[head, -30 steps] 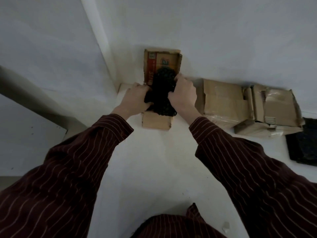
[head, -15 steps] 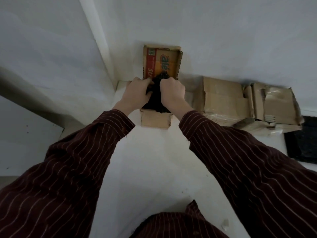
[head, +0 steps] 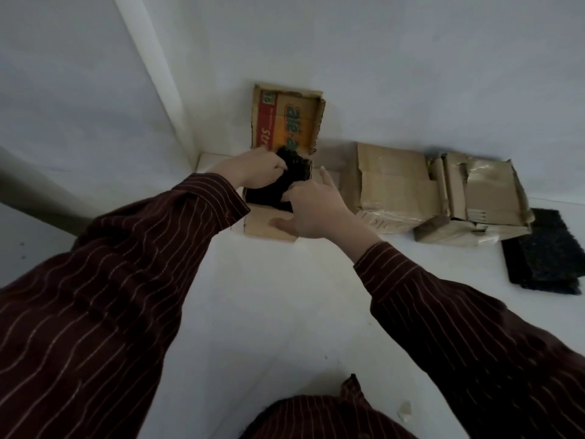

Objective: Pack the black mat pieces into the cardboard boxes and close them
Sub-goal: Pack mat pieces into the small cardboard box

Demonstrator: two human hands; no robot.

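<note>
Stuffing step: your left hand (head: 253,172) grips the mat piece (head: 269,194) in the corner box (head: 266,229). Your right hand (head: 313,213) is spread, resting (gripping nothing). Next, press it flat and fold the flap (head: 285,122).

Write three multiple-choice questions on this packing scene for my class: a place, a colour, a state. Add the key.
1. Where is the loose mat stack?
A. In the corner box
B. Left of it
C. Right of the two plain boxes

2. Which colours mark the raised flap?
A. Orange and red
B. Blue and white
C. Black

3. The corner box is:
A. taped shut
B. open
C. crushed flat

1 C: it lies past both boxes.
2 A: its print shows them.
3 B: the left hand grips a mat piece in its open top.
</note>
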